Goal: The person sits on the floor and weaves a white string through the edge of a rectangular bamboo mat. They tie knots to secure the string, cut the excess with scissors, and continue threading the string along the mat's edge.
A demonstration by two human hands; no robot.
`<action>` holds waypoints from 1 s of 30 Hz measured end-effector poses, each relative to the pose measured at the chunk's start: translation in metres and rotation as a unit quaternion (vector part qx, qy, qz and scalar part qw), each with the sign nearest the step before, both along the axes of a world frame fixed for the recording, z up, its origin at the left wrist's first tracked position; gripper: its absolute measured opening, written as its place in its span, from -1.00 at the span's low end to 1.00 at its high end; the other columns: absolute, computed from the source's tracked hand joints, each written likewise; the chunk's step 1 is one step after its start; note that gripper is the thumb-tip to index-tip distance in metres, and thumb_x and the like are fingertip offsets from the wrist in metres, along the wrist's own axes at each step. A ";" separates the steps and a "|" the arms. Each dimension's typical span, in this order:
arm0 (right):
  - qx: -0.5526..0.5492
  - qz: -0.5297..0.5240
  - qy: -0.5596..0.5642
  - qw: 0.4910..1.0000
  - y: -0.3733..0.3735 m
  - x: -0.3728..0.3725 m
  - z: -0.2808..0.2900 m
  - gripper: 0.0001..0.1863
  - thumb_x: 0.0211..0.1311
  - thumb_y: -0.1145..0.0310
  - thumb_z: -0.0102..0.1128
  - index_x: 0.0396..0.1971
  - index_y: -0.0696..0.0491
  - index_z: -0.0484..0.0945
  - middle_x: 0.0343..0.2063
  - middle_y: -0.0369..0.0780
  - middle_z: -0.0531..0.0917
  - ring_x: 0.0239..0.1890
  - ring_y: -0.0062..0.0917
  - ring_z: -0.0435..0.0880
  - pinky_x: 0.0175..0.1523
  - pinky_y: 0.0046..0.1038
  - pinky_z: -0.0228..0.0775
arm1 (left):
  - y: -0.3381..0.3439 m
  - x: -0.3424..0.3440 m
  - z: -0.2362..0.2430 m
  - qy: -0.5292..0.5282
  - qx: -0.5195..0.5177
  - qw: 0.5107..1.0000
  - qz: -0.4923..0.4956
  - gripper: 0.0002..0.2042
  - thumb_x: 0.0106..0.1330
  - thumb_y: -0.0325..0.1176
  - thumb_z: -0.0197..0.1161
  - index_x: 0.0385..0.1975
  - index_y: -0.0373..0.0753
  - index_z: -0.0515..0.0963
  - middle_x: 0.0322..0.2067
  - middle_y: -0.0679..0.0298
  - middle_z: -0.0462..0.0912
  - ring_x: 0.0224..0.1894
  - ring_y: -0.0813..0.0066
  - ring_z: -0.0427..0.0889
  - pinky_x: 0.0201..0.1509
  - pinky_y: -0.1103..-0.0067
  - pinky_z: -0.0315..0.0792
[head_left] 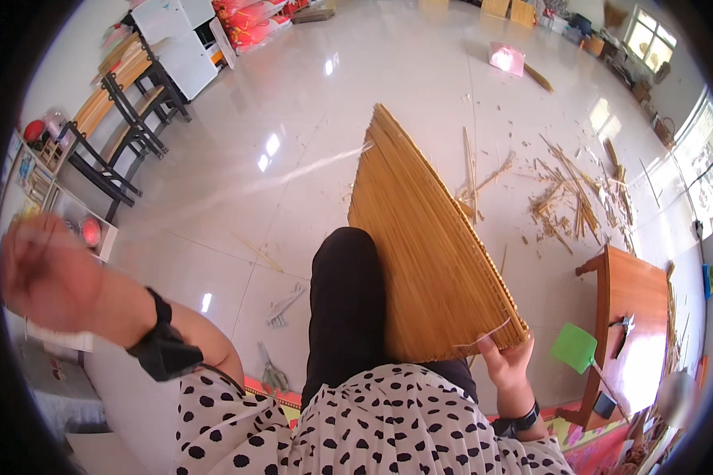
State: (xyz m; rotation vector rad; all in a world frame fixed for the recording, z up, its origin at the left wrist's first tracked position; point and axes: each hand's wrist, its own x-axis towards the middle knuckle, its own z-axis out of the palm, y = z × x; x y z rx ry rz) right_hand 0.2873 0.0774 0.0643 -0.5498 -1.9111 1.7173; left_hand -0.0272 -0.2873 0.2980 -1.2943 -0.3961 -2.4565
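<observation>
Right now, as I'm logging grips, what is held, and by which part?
The right hand holds the tan panel by its near right corner. The left hand is blurred; a pale strand runs toward it, its grip unclear.

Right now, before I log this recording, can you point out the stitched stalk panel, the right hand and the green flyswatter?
Stitched stalk panel point(426, 245): head view, middle of its tan face.
Right hand point(509, 366): head view, below the thumb.
Green flyswatter point(573, 347): head view, its flat paddle.
</observation>
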 end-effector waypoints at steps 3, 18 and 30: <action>0.030 -0.023 0.029 0.999 -0.005 -0.012 0.009 -0.73 0.03 0.43 0.37 -0.33 0.29 0.56 -0.53 -0.30 0.63 -0.45 -0.69 0.54 -0.33 -0.57 0.42 | 0.011 0.038 -0.023 0.007 -0.061 0.998 -0.011 -0.79 0.05 -0.61 0.07 -0.73 -0.11 0.37 -0.76 0.44 0.34 -0.61 0.63 0.39 -0.34 0.65 0.26; 0.180 0.140 0.039 0.973 0.001 -0.015 0.024 -0.48 -0.15 0.17 0.53 -0.30 0.29 0.60 -0.52 -0.11 0.66 -0.49 -0.46 0.67 -0.33 -0.52 0.46 | 0.182 0.126 -0.203 -0.099 -0.569 0.755 -0.310 -0.96 0.29 -0.55 0.19 -0.36 -0.39 0.52 -0.48 0.25 0.59 -0.45 0.59 0.60 -0.36 0.69 0.48; 0.196 0.254 0.255 0.912 -0.021 -0.020 0.110 -0.77 0.10 0.43 0.25 -0.30 0.28 0.56 -0.52 -0.06 0.67 -0.46 -0.35 0.72 -0.36 -0.46 0.57 | 0.164 0.118 -0.160 -0.084 -0.523 0.797 -0.291 -0.17 0.27 0.25 0.06 0.27 -0.40 0.16 -0.41 0.34 0.34 -0.38 0.56 0.40 -0.20 0.55 0.35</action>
